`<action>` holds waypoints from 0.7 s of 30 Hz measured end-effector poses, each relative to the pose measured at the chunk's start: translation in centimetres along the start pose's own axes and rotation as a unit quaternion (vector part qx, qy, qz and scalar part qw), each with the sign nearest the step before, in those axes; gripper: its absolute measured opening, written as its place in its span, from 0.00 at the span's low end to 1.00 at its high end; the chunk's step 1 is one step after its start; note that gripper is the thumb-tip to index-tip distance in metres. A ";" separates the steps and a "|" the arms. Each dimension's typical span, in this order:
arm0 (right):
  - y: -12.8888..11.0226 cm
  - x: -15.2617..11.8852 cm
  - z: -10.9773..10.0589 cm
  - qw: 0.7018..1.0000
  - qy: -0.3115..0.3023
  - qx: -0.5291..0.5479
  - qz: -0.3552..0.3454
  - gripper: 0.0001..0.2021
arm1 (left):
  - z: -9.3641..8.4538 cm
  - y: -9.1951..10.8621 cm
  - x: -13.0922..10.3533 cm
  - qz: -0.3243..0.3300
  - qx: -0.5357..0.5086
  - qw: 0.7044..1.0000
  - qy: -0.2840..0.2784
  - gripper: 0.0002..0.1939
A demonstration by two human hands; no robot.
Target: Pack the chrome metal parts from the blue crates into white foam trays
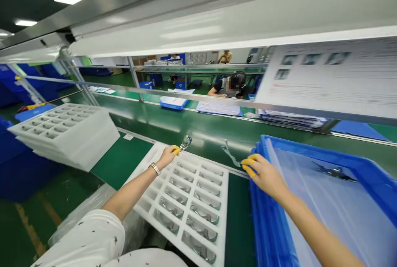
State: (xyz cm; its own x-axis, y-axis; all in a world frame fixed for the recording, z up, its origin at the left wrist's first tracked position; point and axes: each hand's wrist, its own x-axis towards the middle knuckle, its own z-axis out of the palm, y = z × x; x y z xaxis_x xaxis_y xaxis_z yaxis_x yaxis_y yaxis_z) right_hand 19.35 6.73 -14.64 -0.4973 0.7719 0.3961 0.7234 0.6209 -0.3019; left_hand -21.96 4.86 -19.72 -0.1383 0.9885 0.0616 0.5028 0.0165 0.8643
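Note:
My left hand [170, 155], with yellow covers on its fingertips, pinches a shiny metal part [186, 143] above the far edge of a white foam tray [226, 200]. Curved shiny parts [202, 230] lie in many of the tray's compartments. To the right, my right hand [259, 167], also with yellow fingertips, is near the lower end of a thin, glossy, translucent strip [230, 153]. Its fingers are partly bent, and whether they grip the strip is unclear.
Stacked blue bins [269, 217] stand at the right, the top one holding a dark shiny part [335, 172] on a translucent sheet. White foam trays [89, 134] are stacked at the left. Beyond the green conveyor [155, 120], a person [229, 85] sits. A printed sheet [335, 80] hangs at upper right.

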 end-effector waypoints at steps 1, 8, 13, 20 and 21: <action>-1.7 1.8 2.3 0.999 -0.028 0.001 -0.023 0.16 | -1.6 -2.1 -0.9 -0.022 -0.009 1.000 0.018 0.13; -7.0 8.9 16.2 0.988 -0.142 0.033 -0.052 0.17 | -5.9 -12.3 -7.2 -0.102 -0.094 0.988 0.073 0.17; -4.8 9.6 19.8 0.978 -0.189 0.072 -0.050 0.16 | -5.1 -13.9 -8.5 -0.089 -0.113 0.987 0.070 0.17; -2.1 9.6 20.7 0.957 -0.267 0.067 -0.085 0.18 | -4.0 -14.4 -8.9 -0.047 -0.106 0.992 0.054 0.12; -2.0 9.7 20.7 0.954 -0.277 0.061 -0.094 0.18 | -3.9 -14.4 -9.0 -0.047 -0.097 0.993 0.052 0.11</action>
State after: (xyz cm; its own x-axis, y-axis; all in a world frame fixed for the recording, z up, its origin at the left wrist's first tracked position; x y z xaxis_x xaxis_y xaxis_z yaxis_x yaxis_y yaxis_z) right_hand 3.20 15.84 -28.13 -0.8138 0.5784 -0.0556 0.5525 0.7407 -0.3822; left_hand -31.30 -4.86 -30.82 -0.2686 0.9631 0.0187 0.3114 0.0684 0.9478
